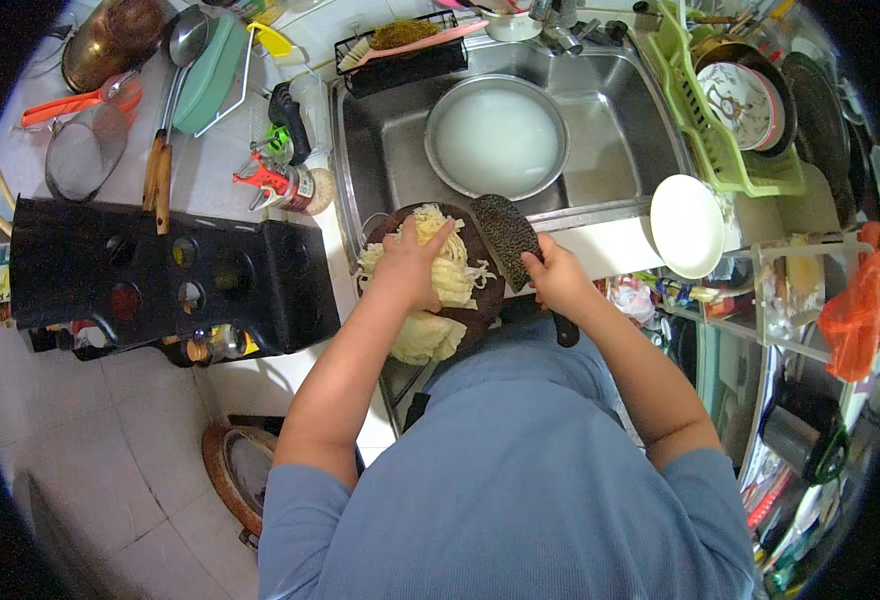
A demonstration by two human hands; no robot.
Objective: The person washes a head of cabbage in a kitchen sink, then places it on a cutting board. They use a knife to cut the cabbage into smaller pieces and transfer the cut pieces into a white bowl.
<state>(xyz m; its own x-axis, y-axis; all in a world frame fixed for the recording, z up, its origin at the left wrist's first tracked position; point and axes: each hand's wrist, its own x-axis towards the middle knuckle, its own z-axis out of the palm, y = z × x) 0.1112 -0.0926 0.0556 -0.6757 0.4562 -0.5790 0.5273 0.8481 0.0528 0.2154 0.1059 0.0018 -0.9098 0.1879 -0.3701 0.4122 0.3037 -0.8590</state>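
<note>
On a round dark cutting board (491, 319), cut pale-yellow cabbage (459, 281) lies in shreds and a layered piece. My left hand (408, 268) rests on it with the fingers spread. Nearer my body, a loose cabbage leaf (429, 339) overlaps the board's front edge. My right hand (558, 279) grips the black handle of a kitchen cleaver (504, 232). The cleaver's broad, dark, dappled blade is over the right side of the board, apart from my left hand. What lies under my left palm is hidden.
Behind the board is a steel sink (612, 142) holding a metal basin (434, 161) of cloudy liquid. A white plate (687, 226) sits right, below a green dish rack (699, 120). A black bottle rack (162, 277) and a seasoning jar (301, 187) stand left.
</note>
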